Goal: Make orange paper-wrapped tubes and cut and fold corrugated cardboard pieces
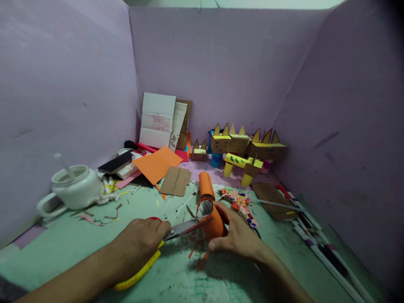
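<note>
My left hand (142,244) is closed round the handles of a pair of scissors (183,228), whose red handle loop shows above the fist. The blades reach right to the orange paper-covered tube (214,227) and lie across its rim, near its open end. My right hand (236,233) grips that tube from the right, thumb below and fingers above. Its pale inside faces up and left. Just behind it lies a second orange tube (206,185). A yellow measuring tape (140,269) runs under my left hand. Thin orange paper strips (202,261) lie below the tube.
A white teapot-like pot (77,189) stands at the left. Orange paper (158,163) and a cardboard piece (176,181) lie behind my hands. Cardboard figures with spikes (238,143) line the back. Several marker pens (318,248) lie at right, near patterned scraps (238,200).
</note>
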Motion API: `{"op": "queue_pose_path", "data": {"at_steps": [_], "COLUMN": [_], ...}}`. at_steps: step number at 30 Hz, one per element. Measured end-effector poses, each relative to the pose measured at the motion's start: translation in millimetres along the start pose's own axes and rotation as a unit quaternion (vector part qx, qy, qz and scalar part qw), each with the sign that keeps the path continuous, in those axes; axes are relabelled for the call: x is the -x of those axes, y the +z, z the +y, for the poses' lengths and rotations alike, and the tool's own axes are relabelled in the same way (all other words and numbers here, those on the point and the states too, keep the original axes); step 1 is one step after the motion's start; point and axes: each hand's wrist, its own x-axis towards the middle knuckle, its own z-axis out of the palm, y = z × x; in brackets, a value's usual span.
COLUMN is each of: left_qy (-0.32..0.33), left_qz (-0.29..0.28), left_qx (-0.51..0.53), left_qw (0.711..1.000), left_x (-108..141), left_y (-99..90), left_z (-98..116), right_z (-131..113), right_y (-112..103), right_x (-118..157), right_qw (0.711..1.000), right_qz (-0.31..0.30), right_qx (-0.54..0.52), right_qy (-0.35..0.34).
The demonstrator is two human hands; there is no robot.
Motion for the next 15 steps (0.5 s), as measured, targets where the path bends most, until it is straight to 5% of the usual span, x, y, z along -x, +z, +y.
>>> {"op": "queue_pose_path", "data": {"at_steps": [6, 11, 15], "left_qy": [0.042, 0.01, -0.03], "left_qz": [0.076, 0.037, -0.006], "left_qx": [-0.016, 0.026, -0.084], "left_qw": [0.996, 0.999, 0.996], "left_x": [3.8, 3.4, 2.6], "left_y": [8.1, 2.3, -7.3], "left_z": [-6.5, 6.7, 17.3], "right_z": [6.3, 17.6, 19.0], "right_y": [8.7, 20.7, 22.6], "right_x": [-2.8, 0.4, -0.1], "right_qw": [0.998, 0.997, 0.996], "right_qz": [0.022, 0.076, 0.084], "right_qx": [-0.049, -0.004, 0.007], "right_qy": [0.015, 0.016, 0.013]}}
